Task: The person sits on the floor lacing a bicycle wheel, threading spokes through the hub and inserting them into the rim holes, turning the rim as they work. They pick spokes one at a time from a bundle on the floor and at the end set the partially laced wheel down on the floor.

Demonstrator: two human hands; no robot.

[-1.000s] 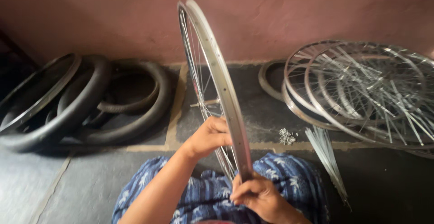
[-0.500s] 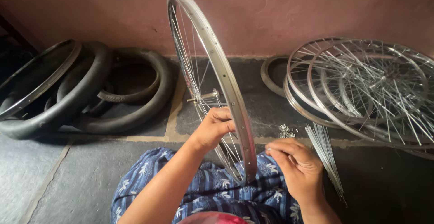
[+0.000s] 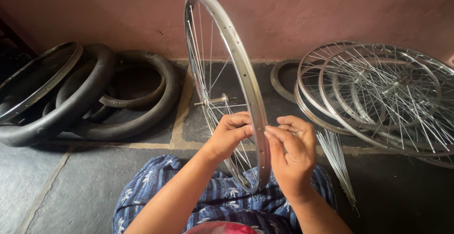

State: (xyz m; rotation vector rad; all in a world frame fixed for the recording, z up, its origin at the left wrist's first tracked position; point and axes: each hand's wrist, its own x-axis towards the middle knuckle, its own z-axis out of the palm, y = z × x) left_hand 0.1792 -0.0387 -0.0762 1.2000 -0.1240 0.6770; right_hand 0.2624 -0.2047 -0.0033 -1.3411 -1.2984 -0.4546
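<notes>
Head view: upright on the lap, silver wheel rim [image 3: 246, 90], pinched at its lower right edge between left hand [image 3: 230, 134] and right hand [image 3: 292, 154], fingers closed narrowly. Beside, loose spokes [image 3: 336, 160]. Farther back, stacked spoked wheels [image 3: 383, 92] right, black tyres [image 3: 94, 97] left.
</notes>
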